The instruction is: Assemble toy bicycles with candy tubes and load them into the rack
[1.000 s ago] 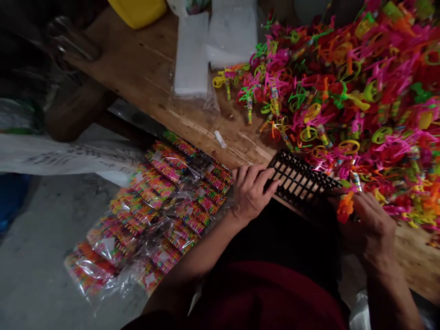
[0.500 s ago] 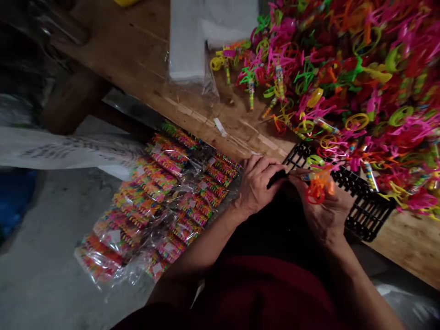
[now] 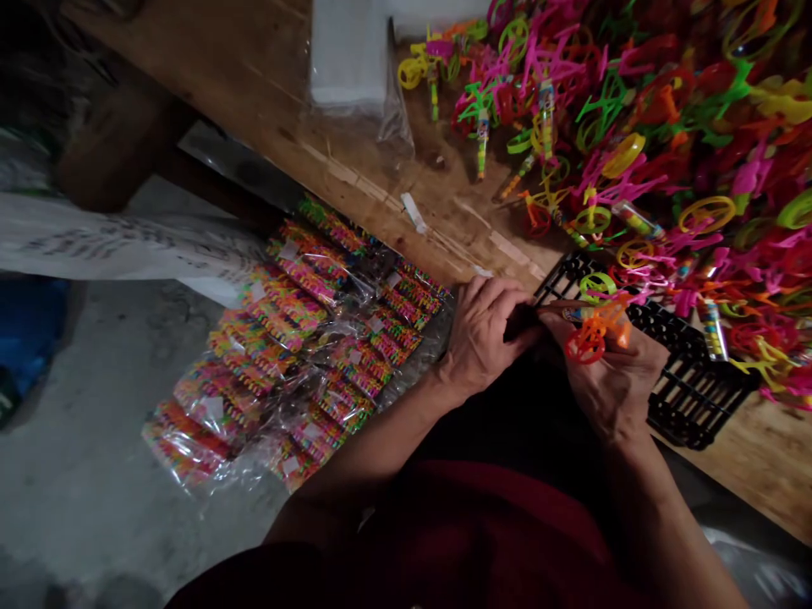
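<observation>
My right hand (image 3: 618, 376) is closed around a small plastic toy bicycle (image 3: 600, 331), orange with a red wheel, which has a candy tube fixed to it. The tube points left toward my left hand (image 3: 487, 334). That hand's thumb and fingers are pinched together at the tube's left end, at the near-left corner of a black plastic rack (image 3: 701, 397). What the left fingertips grip is hidden. The rack lies on the wooden table by its near edge, partly behind my right hand. Part of its slotted surface shows.
A large heap of bright toy bicycles with candy tubes (image 3: 672, 135) covers the table's right side and overhangs the rack. Clear plastic bags (image 3: 348, 63) lie at the back. Packed bags of colourful pieces (image 3: 266, 338) are stacked low on the left, beside a white printed sack (image 3: 127, 249).
The camera view has shifted a little, so the heap and rack appear farther right. Both hands keep their closed grips, and the orange toy stays in the right one.
</observation>
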